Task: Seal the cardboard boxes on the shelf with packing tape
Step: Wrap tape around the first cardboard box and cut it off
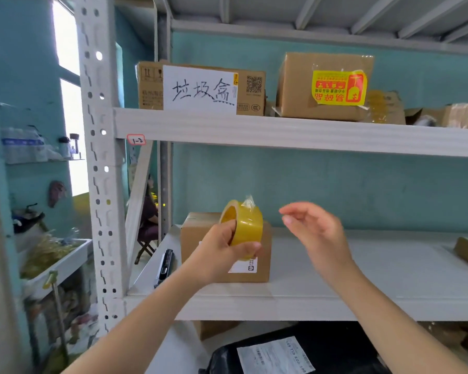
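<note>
near the shelf's (335,300) front left corner, the left hand (222,252) grips the tape roll (245,225) before the small cardboard box (197,238), loose end raised so the right hand (314,230), fingers relaxed and empty, can likely pinch it.

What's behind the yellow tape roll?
A small cardboard box on the shelf stands behind the tape roll, which the left hand holds. The roll and hand cover much of its front and top, so its top seam cannot be seen.
</note>
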Tool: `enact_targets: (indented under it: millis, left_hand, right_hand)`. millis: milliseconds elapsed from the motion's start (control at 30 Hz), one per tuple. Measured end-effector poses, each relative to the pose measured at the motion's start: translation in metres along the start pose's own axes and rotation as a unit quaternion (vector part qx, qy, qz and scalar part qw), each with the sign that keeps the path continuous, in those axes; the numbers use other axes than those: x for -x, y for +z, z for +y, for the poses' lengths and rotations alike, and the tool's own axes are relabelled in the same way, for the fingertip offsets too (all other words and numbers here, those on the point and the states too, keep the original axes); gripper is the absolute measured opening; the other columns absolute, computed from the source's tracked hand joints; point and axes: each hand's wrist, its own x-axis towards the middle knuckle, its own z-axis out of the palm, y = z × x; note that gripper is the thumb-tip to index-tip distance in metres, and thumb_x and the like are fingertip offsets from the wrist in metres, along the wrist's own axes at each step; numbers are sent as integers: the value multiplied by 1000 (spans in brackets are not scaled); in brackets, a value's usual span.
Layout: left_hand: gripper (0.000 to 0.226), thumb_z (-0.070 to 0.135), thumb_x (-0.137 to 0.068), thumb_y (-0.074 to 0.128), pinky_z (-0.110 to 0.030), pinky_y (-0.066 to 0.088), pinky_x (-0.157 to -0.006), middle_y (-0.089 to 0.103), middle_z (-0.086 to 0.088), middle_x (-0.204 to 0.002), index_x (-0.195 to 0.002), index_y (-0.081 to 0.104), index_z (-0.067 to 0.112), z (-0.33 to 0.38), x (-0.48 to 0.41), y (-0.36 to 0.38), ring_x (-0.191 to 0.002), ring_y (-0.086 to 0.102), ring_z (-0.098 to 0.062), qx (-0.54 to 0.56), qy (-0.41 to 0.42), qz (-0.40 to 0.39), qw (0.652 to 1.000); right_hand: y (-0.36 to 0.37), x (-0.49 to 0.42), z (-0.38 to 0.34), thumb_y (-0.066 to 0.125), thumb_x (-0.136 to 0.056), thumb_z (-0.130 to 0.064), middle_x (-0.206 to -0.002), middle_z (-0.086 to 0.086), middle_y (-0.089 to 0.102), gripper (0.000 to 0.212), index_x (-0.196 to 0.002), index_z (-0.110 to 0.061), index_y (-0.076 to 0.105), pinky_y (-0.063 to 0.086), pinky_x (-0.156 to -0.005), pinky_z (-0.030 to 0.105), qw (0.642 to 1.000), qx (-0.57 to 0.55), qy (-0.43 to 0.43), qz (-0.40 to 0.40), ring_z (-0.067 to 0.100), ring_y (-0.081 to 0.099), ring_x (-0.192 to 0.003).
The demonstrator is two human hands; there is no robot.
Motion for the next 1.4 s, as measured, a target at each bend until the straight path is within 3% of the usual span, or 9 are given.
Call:
enact_targets:
  millis: [200,400,500,700,833,967,1067,1200,1400]
  left_hand:
    - [19,13,-83,69,-41,55,-84,68,-14,-91,-96,60,3,16,11,-24,-87,68,-25,-100,-17,-46,994]
    - [24,17,-81,71,-41,49,-69,54,-10,-78,-90,58,-2,29,22,-42,-69,54,-19,-171,-32,-61,983]
    - [25,17,-81,72,-46,49,-76,57,-17,-84,-90,58,-2,33,26,-48,-74,56,-24,-194,-32,-69,978]
    - [23,14,-81,72,-38,52,-75,65,-9,-80,-92,61,-3,45,31,-60,-73,62,-18,-202,-43,-134,969]
    - [26,22,-81,73,-40,47,-68,50,-7,-73,-85,58,1,47,30,-60,-65,50,-18,-250,-49,-151,955]
    - [27,27,-81,72,-20,39,-56,45,6,-66,-78,55,6,42,29,-59,-55,42,-3,-303,-61,-148,939]
    - [25,27,-81,71,-27,43,-62,59,-10,-79,-83,60,5,41,28,-59,-62,49,-9,-312,-78,-137,937]
    - [22,29,-79,73,-20,51,-58,70,1,-73,-79,63,9,48,25,-60,-60,64,-7,-300,-78,-110,944]
    - [44,54,-61,77,-39,60,-63,72,-6,-72,-76,68,13,67,25,-71,-63,70,-21,-303,-87,-53,947]
  right_hand:
    - [26,-37,-39,71,-76,1,-107,-3,67,48,-117,-20,57,52,-87,27,973,44,60,-217,10,60,-99]
    - [33,-54,-47,69,-72,13,-83,-1,64,44,-110,-8,63,52,-76,19,939,58,76,-330,8,59,-76]
    - [36,-56,-47,66,-73,16,-76,-6,64,40,-101,-13,66,52,-75,21,926,68,59,-366,8,59,-74]
    - [34,-59,-49,72,-72,6,-74,-7,73,22,-89,-8,72,50,-70,15,917,78,62,-387,5,66,-73]
    - [35,-55,-44,73,-75,-3,-73,-1,74,8,-79,-10,73,50,-66,15,931,51,87,-352,7,67,-69]
    - [38,-50,-37,71,-77,1,-61,-4,70,12,-71,-10,70,49,-60,15,932,110,82,-334,5,62,-57]
    - [39,-49,-35,68,-80,-2,-58,-6,66,16,-69,-14,68,48,-57,15,929,165,67,-325,3,59,-51]
    - [38,-48,-33,64,-83,0,-61,-2,65,19,-71,-15,65,51,-58,19,942,160,75,-286,8,60,-52]
    - [29,-46,-34,58,-86,4,-62,-2,59,19,-97,-8,69,48,-59,13,938,108,112,-310,7,57,-51]
